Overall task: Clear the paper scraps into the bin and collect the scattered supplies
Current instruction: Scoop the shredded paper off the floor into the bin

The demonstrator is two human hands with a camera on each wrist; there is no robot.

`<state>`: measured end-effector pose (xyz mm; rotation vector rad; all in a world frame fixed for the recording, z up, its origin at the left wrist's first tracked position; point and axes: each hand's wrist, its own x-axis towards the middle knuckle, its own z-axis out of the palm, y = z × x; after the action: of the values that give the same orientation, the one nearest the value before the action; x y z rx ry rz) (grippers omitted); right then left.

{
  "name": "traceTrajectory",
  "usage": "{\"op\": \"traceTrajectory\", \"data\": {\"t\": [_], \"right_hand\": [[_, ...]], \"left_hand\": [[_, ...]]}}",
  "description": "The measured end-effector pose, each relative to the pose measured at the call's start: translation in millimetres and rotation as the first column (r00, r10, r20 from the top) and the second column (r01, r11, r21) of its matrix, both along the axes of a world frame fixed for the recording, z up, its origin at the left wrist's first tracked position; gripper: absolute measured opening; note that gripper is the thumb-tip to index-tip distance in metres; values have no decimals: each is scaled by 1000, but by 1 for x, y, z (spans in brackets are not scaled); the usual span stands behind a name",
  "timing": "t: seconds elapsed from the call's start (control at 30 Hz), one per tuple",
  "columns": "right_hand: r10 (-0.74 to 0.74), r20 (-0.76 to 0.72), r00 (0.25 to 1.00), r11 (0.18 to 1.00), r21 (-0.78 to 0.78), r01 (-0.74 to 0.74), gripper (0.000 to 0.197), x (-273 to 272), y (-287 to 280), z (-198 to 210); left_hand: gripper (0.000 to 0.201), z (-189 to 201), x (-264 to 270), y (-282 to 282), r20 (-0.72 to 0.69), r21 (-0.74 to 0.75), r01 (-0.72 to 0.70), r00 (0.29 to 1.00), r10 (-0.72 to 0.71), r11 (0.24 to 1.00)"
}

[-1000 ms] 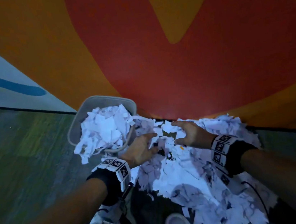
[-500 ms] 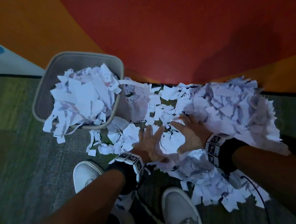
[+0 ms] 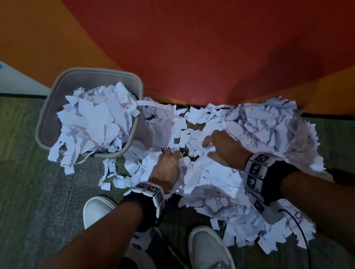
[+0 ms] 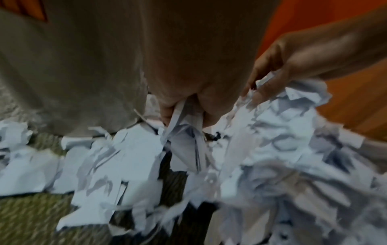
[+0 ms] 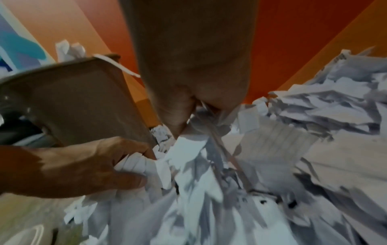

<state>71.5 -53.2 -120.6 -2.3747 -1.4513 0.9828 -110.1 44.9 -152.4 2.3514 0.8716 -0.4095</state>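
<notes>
Since a half-second ago, left hand [image 3: 169,166] and right hand [image 3: 225,148] have closed on paper scraps [image 3: 259,128] just right of the bin [image 3: 87,75]; fingers now pinch bunches; bin already overflowing; next load may spill.

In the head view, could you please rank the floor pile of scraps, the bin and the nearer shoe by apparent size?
1. Floor pile of scraps, clearly largest.
2. Bin.
3. Nearer shoe, though nearness to the camera enlarges it.
</notes>
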Motion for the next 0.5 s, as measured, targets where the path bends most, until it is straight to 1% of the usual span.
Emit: {"op": "traceTrajectory", "data": {"t": [0.07, 0.13, 0.2, 0.33, 0.4, 0.5], "right_hand": [[-51, -24, 998, 995, 80, 52, 18, 3, 4, 12], [-99, -82, 992, 987, 122, 109, 11, 5, 11, 27], [-146, -138, 980, 975, 147, 166, 10, 7, 20, 45], [-159, -138, 978, 952, 240, 188, 11, 5, 36, 87], [-182, -140, 973, 928, 303, 217, 10, 3, 41, 108], [-188, -193, 963, 888, 385, 251, 8, -5, 52, 138]], "left_hand": [[34, 22, 3, 5, 85, -23, -29, 996, 31, 999], [34, 46, 5, 10, 162, -55, -38, 986, 46, 998], [37, 68, 4, 16, 201, -79, -54, 977, 69, 995], [38, 122, -6, 23, 229, -84, -98, 967, 115, 992], [38, 149, -14, 27, 254, -79, -113, 958, 130, 990], [37, 190, -30, 38, 288, -61, -143, 945, 154, 988]]}}
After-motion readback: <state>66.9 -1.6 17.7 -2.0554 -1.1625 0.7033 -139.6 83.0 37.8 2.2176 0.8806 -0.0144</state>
